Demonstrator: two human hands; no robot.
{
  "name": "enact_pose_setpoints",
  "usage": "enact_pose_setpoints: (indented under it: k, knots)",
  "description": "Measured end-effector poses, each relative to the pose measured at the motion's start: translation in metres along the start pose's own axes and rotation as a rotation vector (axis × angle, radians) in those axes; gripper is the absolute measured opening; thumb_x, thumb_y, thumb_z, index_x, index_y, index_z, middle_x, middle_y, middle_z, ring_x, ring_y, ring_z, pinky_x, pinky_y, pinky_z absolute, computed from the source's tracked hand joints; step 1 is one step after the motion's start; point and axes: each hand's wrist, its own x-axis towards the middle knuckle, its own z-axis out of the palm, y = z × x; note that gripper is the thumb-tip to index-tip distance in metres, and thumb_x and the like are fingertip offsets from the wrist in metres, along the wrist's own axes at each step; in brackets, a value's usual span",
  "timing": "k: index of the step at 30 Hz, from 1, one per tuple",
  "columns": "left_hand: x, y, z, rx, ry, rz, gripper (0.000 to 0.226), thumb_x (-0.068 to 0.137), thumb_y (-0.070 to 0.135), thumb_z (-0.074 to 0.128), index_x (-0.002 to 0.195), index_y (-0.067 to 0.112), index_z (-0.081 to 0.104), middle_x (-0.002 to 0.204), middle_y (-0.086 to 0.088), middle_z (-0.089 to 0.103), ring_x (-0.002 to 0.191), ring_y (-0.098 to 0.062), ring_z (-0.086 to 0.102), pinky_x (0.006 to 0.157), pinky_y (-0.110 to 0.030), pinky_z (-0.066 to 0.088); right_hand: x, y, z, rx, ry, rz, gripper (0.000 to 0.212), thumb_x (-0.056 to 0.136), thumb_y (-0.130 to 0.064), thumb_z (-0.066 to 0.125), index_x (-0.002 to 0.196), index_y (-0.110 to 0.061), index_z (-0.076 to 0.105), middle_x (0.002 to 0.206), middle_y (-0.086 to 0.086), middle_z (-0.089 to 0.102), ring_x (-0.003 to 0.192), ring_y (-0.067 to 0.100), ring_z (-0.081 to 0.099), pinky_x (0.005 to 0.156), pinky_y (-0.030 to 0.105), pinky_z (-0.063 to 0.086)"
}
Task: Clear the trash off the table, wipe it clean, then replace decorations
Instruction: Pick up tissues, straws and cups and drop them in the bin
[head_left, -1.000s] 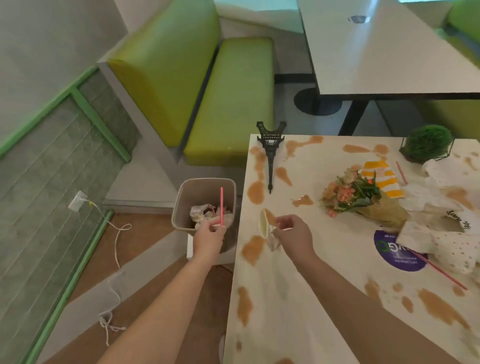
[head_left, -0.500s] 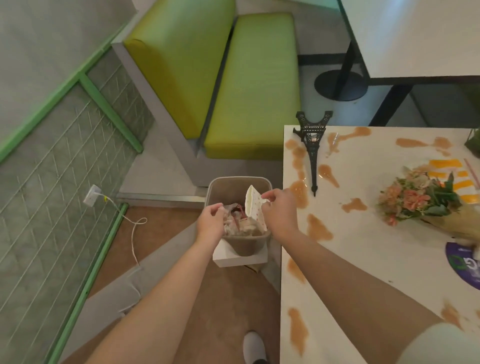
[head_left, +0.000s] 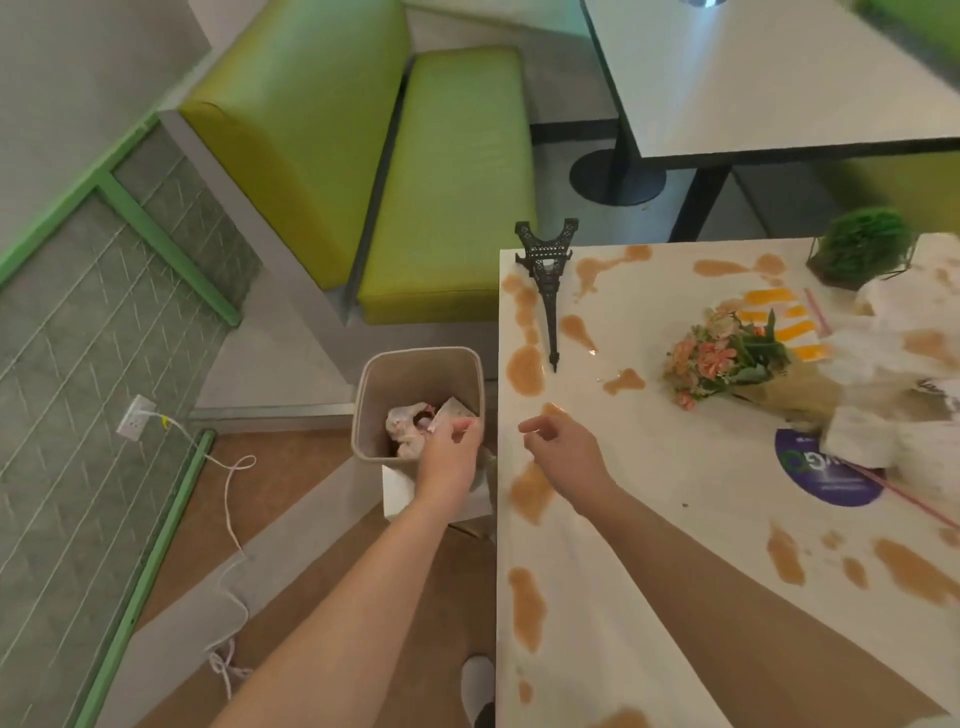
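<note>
Already some crumpled trash (head_left: 415, 428) lies in the bin (head_left: 410, 364); both the left hand (head_left: 448, 457) and right hand (head_left: 563, 452) are empty, fingers loosely curled. Wrappers (head_left: 883, 415), spills (head_left: 524, 369) and toppled decorations (head_left: 727, 358) remain on the table (head_left: 649, 519), unwiped.

Left hand (head_left: 448, 457) extended, fingers curled (loosely); right hand (head_left: 566, 453) relaxed.

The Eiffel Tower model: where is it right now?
In the head view, the Eiffel Tower model lies toppled at the table's far left corner, among brown spills, left of the flower bouquet.
</note>
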Motion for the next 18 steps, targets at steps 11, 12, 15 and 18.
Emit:
enact_pose_setpoints:
  k: [11,12,15,18]
  knots:
    - [-0.107,0.027,0.147,0.155,-0.337,0.086,0.018,0.097,0.032,0.054,0.111,0.025,0.063,0.114,0.004,0.065,0.106,-0.017,0.061,0.091,-0.030,0.046,-0.089,0.089,-0.154,0.026,0.215,0.127,0.010,0.090,-0.029,0.060,0.090,-0.020,0.065,0.089,-0.006,0.066,0.078,0.010,0.061,0.060,0.024,0.044]
    - [-0.116,0.029,0.159,0.176,-0.358,0.096,0.020,0.097,0.031,0.054,0.114,0.023,0.063,0.114,0.004,0.065,0.107,-0.018,0.061,0.092,-0.030,0.046,-0.096,0.095,-0.164,0.015,0.232,0.128,0.010,0.090,-0.029,0.060,0.089,-0.020,0.064,0.089,-0.006,0.066,0.078,0.008,0.059,0.058,0.023,0.041]
    - [-0.149,0.037,0.201,0.204,-0.428,0.128,0.022,0.098,0.028,0.054,0.115,0.019,0.063,0.115,0.001,0.065,0.108,-0.020,0.061,0.098,-0.034,0.046,-0.123,0.120,-0.200,0.011,0.310,0.141,0.012,0.089,-0.029,0.061,0.087,-0.018,0.064,0.083,-0.007,0.065,0.077,0.011,0.059,0.058,0.023,0.039]
    - [-0.175,0.043,0.235,0.214,-0.475,0.172,0.013,0.096,0.025,0.056,0.105,0.020,0.063,0.104,0.002,0.067,0.102,-0.022,0.062,0.094,-0.033,0.047,-0.146,0.144,-0.228,-0.023,0.375,0.152,0.015,0.089,-0.030,0.061,0.081,-0.017,0.061,0.078,-0.007,0.063,0.073,0.013,0.058,0.059,0.027,0.042]
